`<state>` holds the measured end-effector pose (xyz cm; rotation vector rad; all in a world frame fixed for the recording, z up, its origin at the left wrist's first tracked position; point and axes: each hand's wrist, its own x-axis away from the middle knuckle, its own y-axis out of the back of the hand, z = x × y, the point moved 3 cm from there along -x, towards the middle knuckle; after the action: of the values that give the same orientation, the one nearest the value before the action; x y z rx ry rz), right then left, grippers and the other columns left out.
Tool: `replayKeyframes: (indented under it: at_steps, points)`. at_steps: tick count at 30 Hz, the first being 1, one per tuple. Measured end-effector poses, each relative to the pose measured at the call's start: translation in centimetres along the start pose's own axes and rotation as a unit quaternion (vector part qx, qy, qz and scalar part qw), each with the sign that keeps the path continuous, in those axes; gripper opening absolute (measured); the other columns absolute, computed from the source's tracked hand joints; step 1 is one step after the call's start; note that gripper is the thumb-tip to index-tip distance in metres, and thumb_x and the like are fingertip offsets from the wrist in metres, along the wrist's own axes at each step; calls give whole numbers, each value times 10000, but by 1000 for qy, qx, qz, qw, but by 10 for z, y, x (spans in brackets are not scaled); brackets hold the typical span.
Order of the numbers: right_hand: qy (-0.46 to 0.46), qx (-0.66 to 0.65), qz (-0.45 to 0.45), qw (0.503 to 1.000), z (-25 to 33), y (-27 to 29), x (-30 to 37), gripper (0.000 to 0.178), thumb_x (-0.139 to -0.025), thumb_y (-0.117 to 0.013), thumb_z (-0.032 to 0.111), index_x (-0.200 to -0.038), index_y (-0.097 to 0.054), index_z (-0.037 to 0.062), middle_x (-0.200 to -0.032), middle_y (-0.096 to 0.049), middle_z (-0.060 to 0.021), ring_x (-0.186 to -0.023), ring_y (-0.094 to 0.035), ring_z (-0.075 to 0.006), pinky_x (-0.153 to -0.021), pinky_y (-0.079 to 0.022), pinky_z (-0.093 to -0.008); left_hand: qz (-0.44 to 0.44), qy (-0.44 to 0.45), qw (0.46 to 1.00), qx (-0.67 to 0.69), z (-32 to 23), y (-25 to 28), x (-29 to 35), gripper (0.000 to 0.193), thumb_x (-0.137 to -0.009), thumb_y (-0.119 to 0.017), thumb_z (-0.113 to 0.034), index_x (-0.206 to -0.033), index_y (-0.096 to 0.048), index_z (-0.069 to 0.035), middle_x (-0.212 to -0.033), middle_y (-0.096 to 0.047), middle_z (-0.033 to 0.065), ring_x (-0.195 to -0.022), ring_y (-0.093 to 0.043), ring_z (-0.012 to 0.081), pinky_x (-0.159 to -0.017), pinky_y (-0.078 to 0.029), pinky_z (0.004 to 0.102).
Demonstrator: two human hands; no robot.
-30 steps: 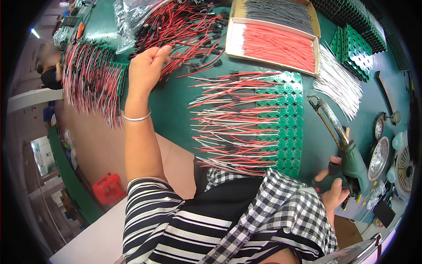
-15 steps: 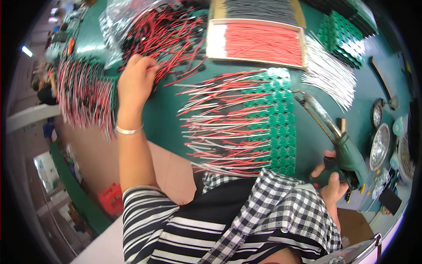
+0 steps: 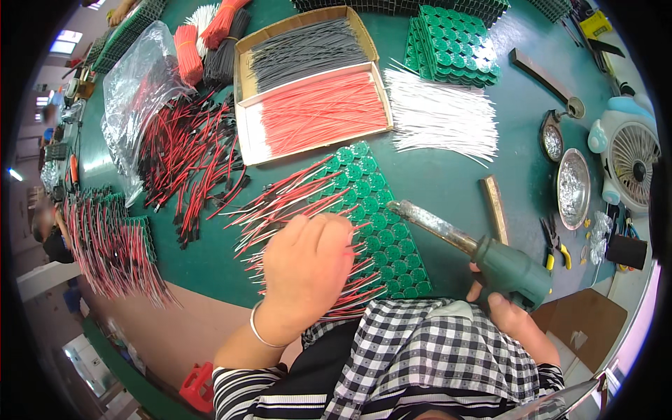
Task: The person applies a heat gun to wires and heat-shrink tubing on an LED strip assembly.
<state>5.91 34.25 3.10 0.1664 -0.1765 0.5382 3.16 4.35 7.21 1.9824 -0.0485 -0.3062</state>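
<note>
My left hand (image 3: 311,266) is closed in a pinch over the left edge of a green circuit board panel (image 3: 388,238) made of small round boards. A bit of red wire shows at its fingertips; the rest is hidden by the hand. Rows of red, white and black wires (image 3: 280,213) stick out leftward from the panel, partly under my hand. My right hand (image 3: 511,315) grips the green body of a soldering gun (image 3: 514,276). The gun's metal tip points up and left, just over the panel's right edge.
Beyond the panel stand a box of red wires (image 3: 325,112) and one of black wires (image 3: 308,52), with loose white wires (image 3: 444,115) beside them. Red-black leads (image 3: 196,161) lie left. At right are a metal dish (image 3: 574,189), a fan (image 3: 630,161) and pliers (image 3: 553,245).
My left hand has moved from the pile of red-black leads to the wired edge of the panel. My right hand still holds the soldering gun, its tip now nearer the panel. The view has shifted.
</note>
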Motion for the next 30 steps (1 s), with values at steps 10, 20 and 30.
replayKeyframes:
  at_steps: [10,20,30]
  points:
    - [-33,3,29,999,-4,-4,1,592,-905,-558,395,-1314,-429,-14,-1209,-526,-143,-711,-608,-218,-669,-500,-325,-10,-42,999,-11,8,-25,8,200,-643,-643,-44,-802,-533,-90,-726,-504,42,-632,-490,218,-522,-424,330]
    - [-22,12,39,999,-2,-4,1,577,-917,-539,385,-1321,-426,-12,-1225,-535,-148,-724,-614,-207,-704,-502,-338,-13,-30,999,-9,6,-20,8,197,-624,-650,-50,-764,-516,-86,-764,-507,51,-664,-491,229,-551,-431,339]
    - [-55,5,44,998,1,-6,-1,518,-918,-505,294,-1322,-422,-18,-1244,-530,-153,-749,-617,-214,-742,-500,-351,-24,6,998,50,7,-22,9,211,-643,-687,27,-818,-624,-74,-704,-517,58,-636,-522,244,-543,-430,355]
